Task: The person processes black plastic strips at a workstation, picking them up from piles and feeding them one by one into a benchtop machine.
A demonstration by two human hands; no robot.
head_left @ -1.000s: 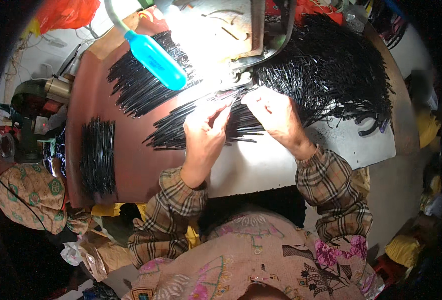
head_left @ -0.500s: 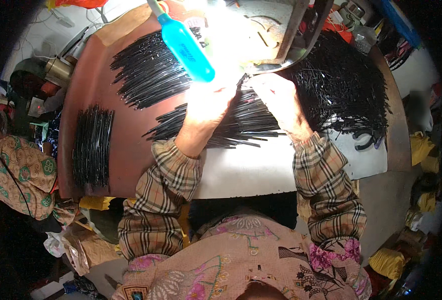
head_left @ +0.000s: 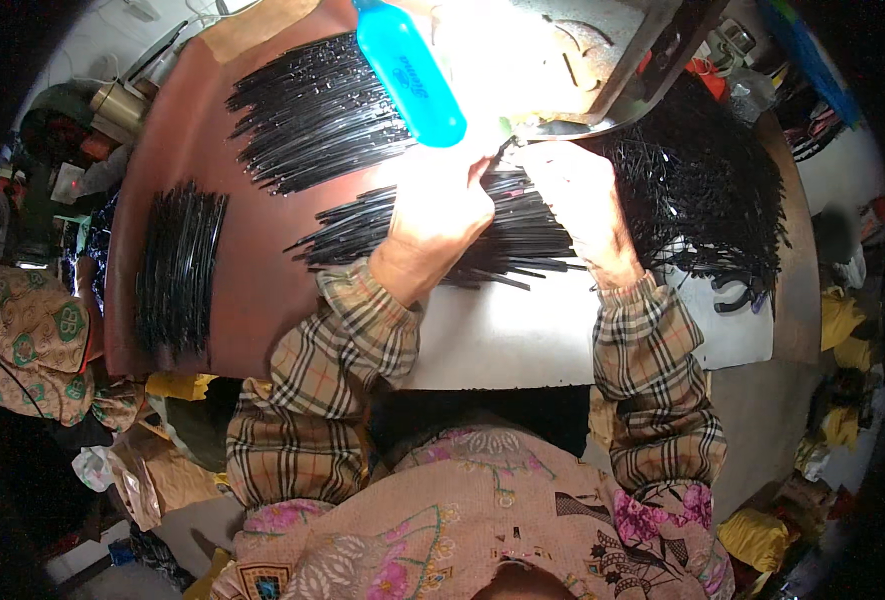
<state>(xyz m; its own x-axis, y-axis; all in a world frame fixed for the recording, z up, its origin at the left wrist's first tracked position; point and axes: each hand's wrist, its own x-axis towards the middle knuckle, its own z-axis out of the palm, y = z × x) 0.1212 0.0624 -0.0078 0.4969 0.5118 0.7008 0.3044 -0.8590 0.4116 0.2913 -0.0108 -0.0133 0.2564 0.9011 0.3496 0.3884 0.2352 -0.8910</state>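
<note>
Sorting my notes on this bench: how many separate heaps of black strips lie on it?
4. One neat stack at the far left, one fanned pile at upper left, one bundle under both hands, one tangled heap on the right. More may hide under the lamp glare.

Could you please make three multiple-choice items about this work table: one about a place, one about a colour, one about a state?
1. Where does the small separate bundle of black strips lie?
A. at the left side of the brown table top
B. on the white sheet
C. under the lamp

2. What colour is the plastic bottle?
A. red
B. bright blue
C. green

3. How are the left hand and right hand placed?
A. both lifted high, apart from everything
B. one hidden under the table
C. both down on the middle pile of black strips

Answers: 1 A, the bundle lies alone near the left edge. 2 B, the bottle is clearly blue. 3 C, both hands rest on the strips.
</note>
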